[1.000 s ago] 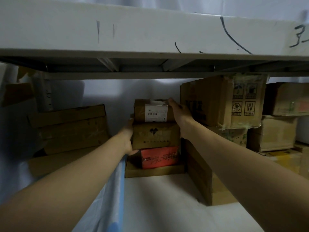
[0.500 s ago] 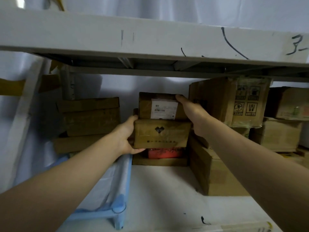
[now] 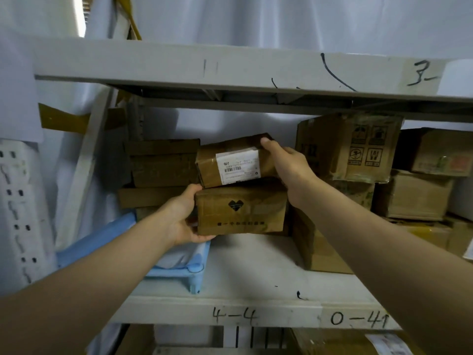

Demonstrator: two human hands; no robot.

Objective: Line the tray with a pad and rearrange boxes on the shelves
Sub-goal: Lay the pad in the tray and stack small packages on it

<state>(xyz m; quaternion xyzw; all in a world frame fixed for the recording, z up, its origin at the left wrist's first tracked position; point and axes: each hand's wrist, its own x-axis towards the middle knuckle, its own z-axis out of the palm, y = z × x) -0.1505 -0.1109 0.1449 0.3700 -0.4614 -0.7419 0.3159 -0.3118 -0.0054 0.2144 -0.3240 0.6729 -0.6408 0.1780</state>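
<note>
brown cardboard fills my grip: two small boxes stacked one on the other, held up off the shelf board (image 3: 256, 265) in the middle of the bay. the lower box (image 3: 242, 211), printed with a dark heart mark, sits in my left hand (image 3: 179, 219), fingers curled under its bottom edge and thumb up along its left side. the upper box (image 3: 234, 160), with a white barcode label, rests tilted on it, its left end lower, and my right hand (image 3: 286, 166) clamps its right end, thumb over the top corner. just below and left of the lower box lies the blue tray (image 3: 184, 271), with a pale sheet lying in it, its corner near the shelf's front edge marked 4-4. left of my boxes stands a stack of flat cartons (image 3: 161, 170); to the right a large carton with handling symbols (image 3: 350, 147) sits on other boxes, and more cartons crowd the far right. the upper shelf beam (image 3: 230, 70) carries a scrawled 3.
</note>
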